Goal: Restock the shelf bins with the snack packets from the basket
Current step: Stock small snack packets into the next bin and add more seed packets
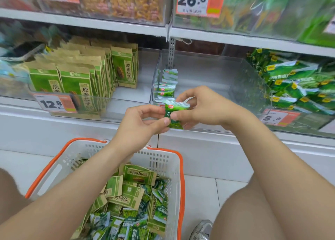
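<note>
A small green snack packet [175, 115] is held upright between both hands, just in front of the middle clear bin [199, 71]. My left hand [143, 122] pinches its left edge and my right hand [203, 107] grips its right side. Inside that bin a short row of the same small green packets [167, 84] stands against the left wall. The white basket with an orange rim [161, 160] sits on the floor below, holding several green and kraft-paper packets [130, 200].
The left bin [126, 94] holds rows of kraft-paper seed bags [76, 80]. The right bin holds a heap of green packets [293, 87]. An upper shelf [235, 38] with more bins hangs above. My knees and a shoe [202, 229] flank the basket.
</note>
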The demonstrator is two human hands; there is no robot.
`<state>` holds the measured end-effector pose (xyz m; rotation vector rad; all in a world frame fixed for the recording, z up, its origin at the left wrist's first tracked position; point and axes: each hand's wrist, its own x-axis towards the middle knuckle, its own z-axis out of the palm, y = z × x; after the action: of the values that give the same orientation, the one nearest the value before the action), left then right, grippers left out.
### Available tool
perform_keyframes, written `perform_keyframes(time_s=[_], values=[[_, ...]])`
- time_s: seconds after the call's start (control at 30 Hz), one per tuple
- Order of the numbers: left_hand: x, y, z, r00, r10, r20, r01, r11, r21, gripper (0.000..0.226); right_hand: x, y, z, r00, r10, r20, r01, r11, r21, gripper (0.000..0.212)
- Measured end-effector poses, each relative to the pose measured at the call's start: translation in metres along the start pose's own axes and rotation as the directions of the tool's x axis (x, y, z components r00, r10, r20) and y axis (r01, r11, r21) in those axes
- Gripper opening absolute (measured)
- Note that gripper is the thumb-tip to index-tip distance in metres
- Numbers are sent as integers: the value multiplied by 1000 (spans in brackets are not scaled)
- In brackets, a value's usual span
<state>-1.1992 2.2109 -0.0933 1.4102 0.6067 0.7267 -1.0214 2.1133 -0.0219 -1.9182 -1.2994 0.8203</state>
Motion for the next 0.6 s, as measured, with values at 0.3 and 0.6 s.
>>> perform_keyframes(time_s=[0.3, 0.6], values=[[28, 23, 7, 774, 624, -106, -438, 649, 622, 12, 45, -7, -42, 925, 105, -366, -45, 984, 171, 11], [84, 14, -2, 848, 523, 88, -353, 432, 830, 60, 164, 43, -65, 809, 266, -524, -370, 924, -102, 50]])
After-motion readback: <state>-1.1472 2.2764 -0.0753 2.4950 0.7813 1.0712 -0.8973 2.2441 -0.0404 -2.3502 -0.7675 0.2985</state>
